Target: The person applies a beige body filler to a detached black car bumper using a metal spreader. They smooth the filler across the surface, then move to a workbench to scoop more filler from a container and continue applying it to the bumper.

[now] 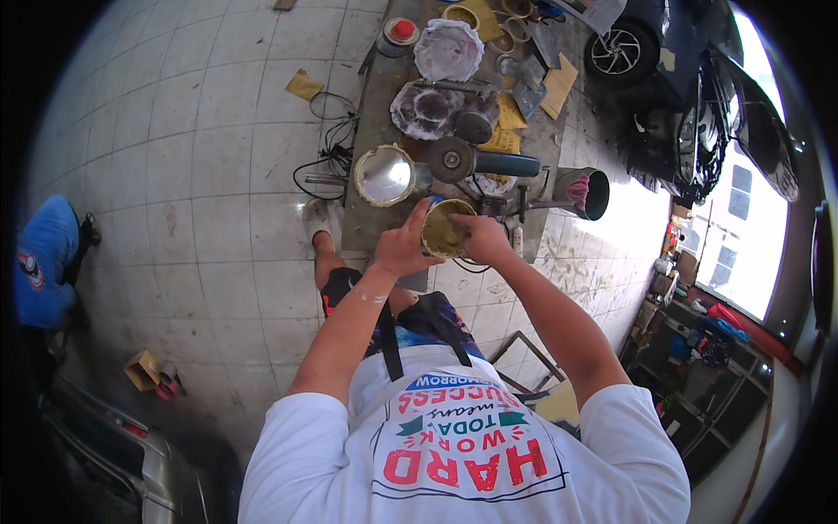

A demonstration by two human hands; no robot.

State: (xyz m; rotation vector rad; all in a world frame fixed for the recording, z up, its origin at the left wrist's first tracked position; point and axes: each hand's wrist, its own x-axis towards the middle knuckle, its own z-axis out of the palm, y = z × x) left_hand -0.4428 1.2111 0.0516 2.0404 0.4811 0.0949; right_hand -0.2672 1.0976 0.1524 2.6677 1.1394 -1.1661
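Observation:
My left hand [403, 248] is wrapped round the side of a round, open can [446, 230] above the table's near edge. Olive-yellow paste coats the can's inside and rim. On the can's other side, my right hand [485, 238] is closed at the rim, one finger stretched over it into the can; its remaining fingers are partly hidden. Just beyond the can lies an angle grinder [499, 163] with a disc at its left end. A round, shiny metal lid or tin [385, 175] with a paste-crusted rim sits left of the grinder.
On the worktable [371, 229] are crumpled pale dishes [449, 50], sandpaper sheets [559, 86] and a red-capped tin [398, 37]. A bucket with a pink cloth [597, 194] stands right. Black cables [336, 155] trail on the tiled floor. Cars [621, 50] flank the space; a blue-clad person is left.

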